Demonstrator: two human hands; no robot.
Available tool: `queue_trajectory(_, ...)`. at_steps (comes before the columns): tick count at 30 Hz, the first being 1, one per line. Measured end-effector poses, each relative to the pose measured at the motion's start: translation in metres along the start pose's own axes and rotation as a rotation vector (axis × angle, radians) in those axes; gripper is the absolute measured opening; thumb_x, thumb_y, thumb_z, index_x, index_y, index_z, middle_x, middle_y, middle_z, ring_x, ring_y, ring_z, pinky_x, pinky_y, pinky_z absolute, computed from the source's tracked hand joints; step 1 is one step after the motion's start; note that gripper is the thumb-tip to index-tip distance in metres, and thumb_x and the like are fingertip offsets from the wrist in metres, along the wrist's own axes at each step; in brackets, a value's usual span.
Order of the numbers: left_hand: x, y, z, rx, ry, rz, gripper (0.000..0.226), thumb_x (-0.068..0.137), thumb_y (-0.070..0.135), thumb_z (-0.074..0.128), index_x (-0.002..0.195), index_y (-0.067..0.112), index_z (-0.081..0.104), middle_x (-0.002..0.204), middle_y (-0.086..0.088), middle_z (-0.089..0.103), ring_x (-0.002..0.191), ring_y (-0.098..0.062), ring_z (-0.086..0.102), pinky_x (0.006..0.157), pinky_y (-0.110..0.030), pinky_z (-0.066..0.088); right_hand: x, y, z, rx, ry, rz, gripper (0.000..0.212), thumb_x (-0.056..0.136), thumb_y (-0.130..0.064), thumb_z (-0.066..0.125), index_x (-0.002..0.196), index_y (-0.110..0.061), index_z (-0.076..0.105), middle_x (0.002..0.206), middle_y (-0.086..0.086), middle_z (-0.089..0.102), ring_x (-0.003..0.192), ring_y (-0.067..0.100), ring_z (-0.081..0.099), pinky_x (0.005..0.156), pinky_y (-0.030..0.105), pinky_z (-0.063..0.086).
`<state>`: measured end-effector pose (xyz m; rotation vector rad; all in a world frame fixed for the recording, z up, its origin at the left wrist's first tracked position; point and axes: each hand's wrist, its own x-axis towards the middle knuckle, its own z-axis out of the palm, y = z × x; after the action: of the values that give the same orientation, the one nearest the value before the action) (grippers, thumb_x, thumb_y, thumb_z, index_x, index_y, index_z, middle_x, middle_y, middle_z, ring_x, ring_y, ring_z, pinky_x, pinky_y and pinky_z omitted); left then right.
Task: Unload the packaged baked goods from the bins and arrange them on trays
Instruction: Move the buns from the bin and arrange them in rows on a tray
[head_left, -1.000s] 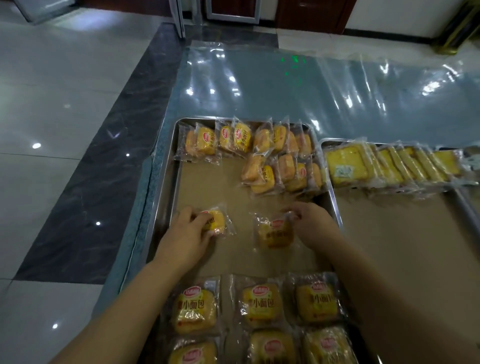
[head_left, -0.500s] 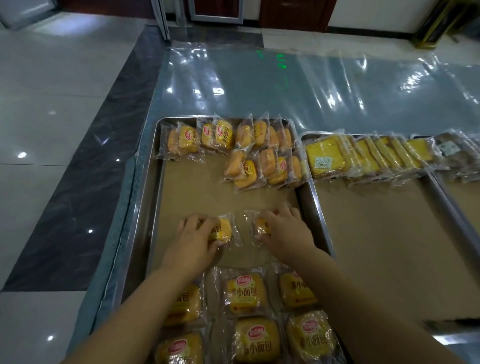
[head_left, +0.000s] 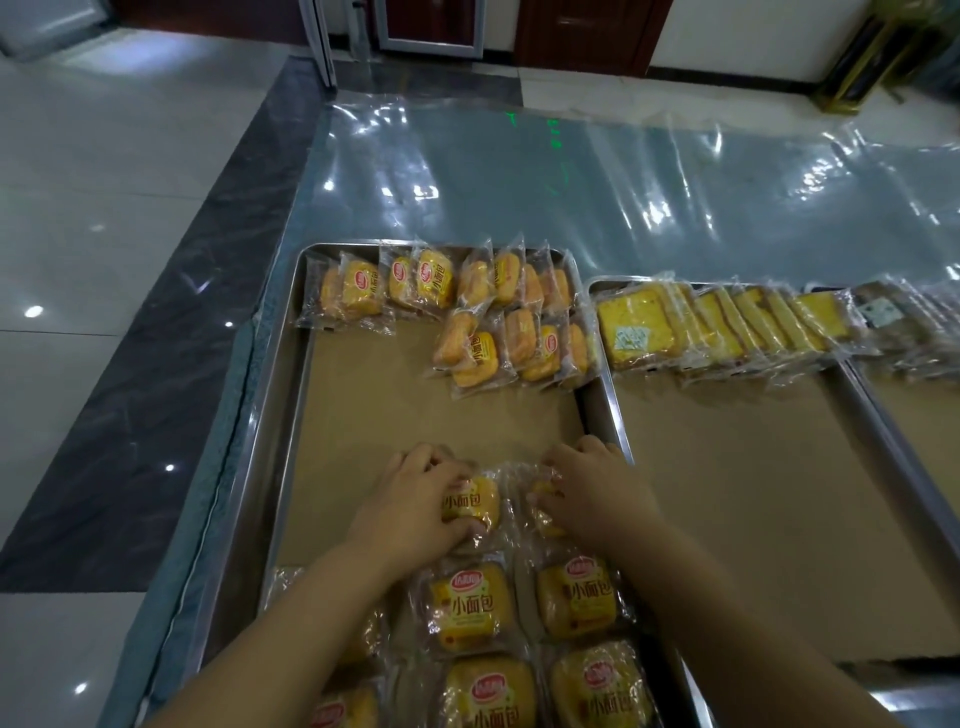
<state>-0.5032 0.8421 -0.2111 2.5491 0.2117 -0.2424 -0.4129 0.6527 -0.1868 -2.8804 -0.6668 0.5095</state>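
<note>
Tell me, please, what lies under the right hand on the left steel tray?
The right hand covers a clear-wrapped yellow bread packet; only its left edge shows. Its label and whatever lies beneath it are hidden.

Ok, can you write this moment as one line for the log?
left hand: grips bread packet | right hand: grips second bread packet | where: left tray, beyond near rows | far end: stacked packets

We had one wide-angle view from the head, facing forward and down, close above the tray (head_left: 262, 467) at lower centre, floor (head_left: 104, 218) at upper left.
</note>
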Motion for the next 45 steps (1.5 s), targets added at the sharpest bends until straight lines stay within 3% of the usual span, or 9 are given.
queue_trajectory(7, 0.042, -0.004, -0.032, -0.109, 0.155, -0.060, 0.045, 0.082, 0.052, 0.059, 0.122, 0.035, 0.049, 0.119, 0.009, 0.047, 0.110, -0.013, 0.047, 0.091, -0.038, 0.047, 0.042, -0.013, -0.029, 0.215, 0.197, -0.102, 0.037, 0.083, -0.037, 0.062, 0.117, -0.025, 0.054, 0.105, -0.003, 0.058, 0.093, 0.021, 0.058, 0.071, 0.030, 0.045)
queue_trajectory(11, 0.083, 0.001, -0.046, -0.231, 0.205, -0.145, 0.047, 0.083, 0.052, 0.058, 0.123, 0.036, 0.040, 0.125, 0.006, 0.053, 0.110, -0.016, 0.053, 0.081, -0.031, 0.044, 0.075, -0.027, -0.041, 0.215, 0.239, -0.127, 0.034, 0.087, -0.028, 0.057, 0.118, -0.023, 0.046, 0.090, -0.001, 0.057, 0.078, 0.020, 0.055, 0.059, 0.028, 0.037)
queue_trajectory(16, 0.122, 0.007, -0.051, -0.286, 0.199, -0.293, 0.059, 0.080, 0.053, 0.061, 0.126, 0.028, 0.033, 0.126, -0.002, 0.049, 0.109, -0.022, 0.055, 0.086, -0.040, 0.050, 0.103, -0.038, -0.040, 0.105, 0.148, -0.079, 0.055, 0.092, -0.037, 0.050, 0.139, -0.022, 0.026, 0.100, 0.004, 0.062, 0.088, 0.023, 0.059, 0.063, 0.031, 0.040)
queue_trajectory(21, 0.130, 0.007, -0.052, -0.232, 0.239, -0.306, 0.025, 0.082, 0.034, 0.064, 0.096, 0.028, 0.044, 0.096, 0.003, 0.057, 0.086, -0.014, 0.056, 0.075, -0.038, 0.053, 0.107, -0.034, -0.031, 0.134, 0.144, -0.095, 0.028, 0.094, -0.024, 0.047, 0.122, -0.024, 0.044, 0.095, 0.001, 0.062, 0.084, 0.022, 0.060, 0.064, 0.031, 0.047)
queue_trajectory(25, 0.120, -0.006, -0.060, -0.253, 0.298, -0.289, 0.007, 0.087, 0.024, 0.059, 0.091, 0.029, 0.055, 0.092, 0.006, 0.061, 0.081, -0.010, 0.057, 0.069, -0.030, 0.051, 0.105, -0.029, -0.028, 0.266, 0.159, -0.113, 0.035, 0.093, -0.016, 0.049, 0.127, -0.023, 0.045, 0.089, 0.000, 0.063, 0.079, 0.021, 0.060, 0.067, 0.034, 0.050)
queue_trajectory(28, 0.105, -0.018, -0.070, -0.216, 0.370, -0.265, 0.012, 0.089, 0.019, 0.057, 0.096, 0.023, 0.064, 0.097, 0.005, 0.056, 0.077, -0.007, 0.055, 0.062, -0.021, 0.043, 0.100, -0.028, -0.025, 0.341, 0.139, -0.108, 0.027, 0.092, -0.019, 0.051, 0.118, -0.022, 0.051, 0.092, 0.000, 0.065, 0.083, 0.021, 0.060, 0.070, 0.036, 0.051)
queue_trajectory(34, 0.068, -0.040, -0.092, -0.217, 0.325, -0.346, 0.013, 0.092, 0.021, 0.053, 0.094, 0.022, 0.065, 0.084, 0.004, 0.066, 0.072, -0.010, 0.063, 0.068, -0.035, 0.055, 0.087, -0.031, -0.021, 0.385, 0.164, -0.090, 0.016, 0.091, -0.023, 0.056, 0.108, -0.022, 0.055, 0.090, -0.004, 0.064, 0.080, 0.016, 0.059, 0.068, 0.034, 0.052)
queue_trajectory(39, 0.048, -0.053, -0.104, -0.225, 0.270, -0.373, 0.021, 0.093, 0.014, 0.047, 0.110, 0.017, 0.060, 0.096, -0.001, 0.063, 0.079, -0.019, 0.064, 0.073, -0.040, 0.056, 0.082, -0.034, -0.019, 0.395, 0.164, -0.068, 0.015, 0.091, -0.022, 0.056, 0.106, -0.022, 0.056, 0.087, -0.003, 0.065, 0.077, 0.016, 0.061, 0.068, 0.038, 0.054)
queue_trajectory(45, 0.041, -0.058, -0.090, 0.114, 0.387, -0.312, 0.032, 0.093, 0.030, 0.049, 0.120, 0.013, 0.056, 0.120, -0.009, 0.053, 0.108, -0.027, 0.050, 0.090, -0.038, 0.043, 0.080, -0.039, -0.018, 0.387, 0.175, -0.054, 0.019, 0.091, -0.023, 0.057, 0.109, -0.022, 0.057, 0.088, -0.004, 0.067, 0.074, 0.014, 0.061, 0.067, 0.038, 0.055)
